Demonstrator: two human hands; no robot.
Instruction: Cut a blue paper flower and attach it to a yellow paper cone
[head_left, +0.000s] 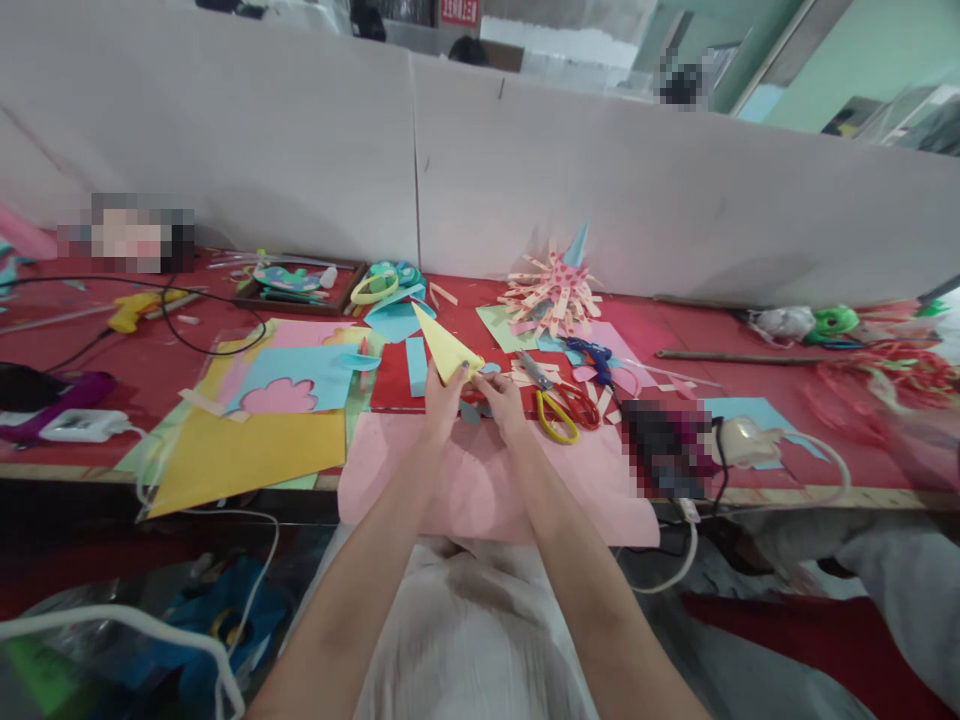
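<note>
A pale yellow paper cone [441, 342] points up and to the left above the front of the table. My left hand [445, 392] is wrapped round its lower left side. At the cone's wide end, my right hand [500, 396] has its fingers pinched together; whether they grip the cone's edge or a small piece there is too small to tell. Pink paper [480, 475] lies under my forearms and hangs over the table's edge. Scissors with a yellow and red handle [556, 418] rest just right of my right hand.
Cut sheets, a light blue one [330, 375] and a mustard one [255, 450], lie left. Behind stands a fringed paper piece with a blue cone [559, 285]. A blue glue gun [592, 355], a yellow glue gun [139, 308] and white cables [690, 560] surround the work. Another person sits right.
</note>
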